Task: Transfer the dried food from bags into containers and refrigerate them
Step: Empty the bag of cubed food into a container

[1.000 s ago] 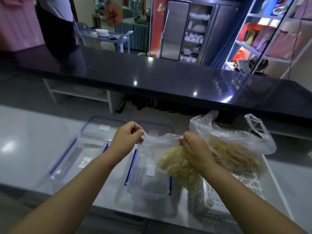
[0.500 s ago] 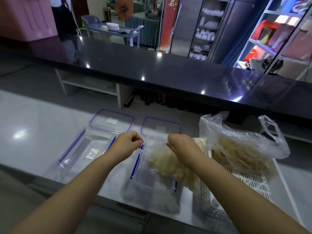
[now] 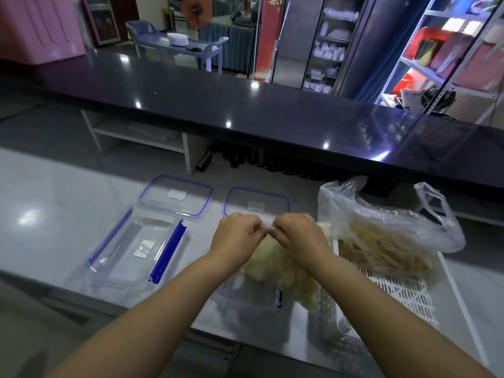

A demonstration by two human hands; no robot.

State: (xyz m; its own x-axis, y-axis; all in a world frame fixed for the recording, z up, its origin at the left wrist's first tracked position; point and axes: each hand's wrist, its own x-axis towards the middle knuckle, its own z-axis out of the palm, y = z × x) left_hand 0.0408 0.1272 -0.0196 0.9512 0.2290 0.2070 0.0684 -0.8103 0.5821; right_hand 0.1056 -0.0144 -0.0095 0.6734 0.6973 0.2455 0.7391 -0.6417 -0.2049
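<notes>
A pale glossy surface (image 3: 54, 214) is seen carrying everything, with a black raised counter (image 3: 245, 110) running behind it.

Biggest item on it is the white slotted basket (image 3: 395, 293) on the right. A bag (image 3: 381, 222) of clear plastic is sat in its far end, knotless and loose at the handles, filled with yellowish dried strips (image 3: 381, 249).

Next, two clear tubs with blue clips. The left tub (image 3: 136, 249) is open and nothing but a white sticker can be made out inside. Its lid (image 3: 177, 196) is laid flat just behind it, touching the far edge. The right tub (image 3: 251, 298) is mostly hidden under the arms and a second bag; whether anything is already in it can't be told. Its lid (image 3: 256, 204) is laid behind it too.

The small bag (image 3: 275, 266) is held over the right tub, just beside the basket's left wall. It's packed with pale, lumpy dried food (image 3: 289, 282), which hangs down against the basket side.

The left hand (image 3: 236, 236) and right hand (image 3: 297, 237) are brought together at the bag's top, knuckles nearly touching. Each grip is closed tight, thumb and fingertips pinched on the thin plastic at the bag's mouth. The pinch itself is tiny and a bit blurred, so exactly how much plastic is caught can't be made out.
</notes>
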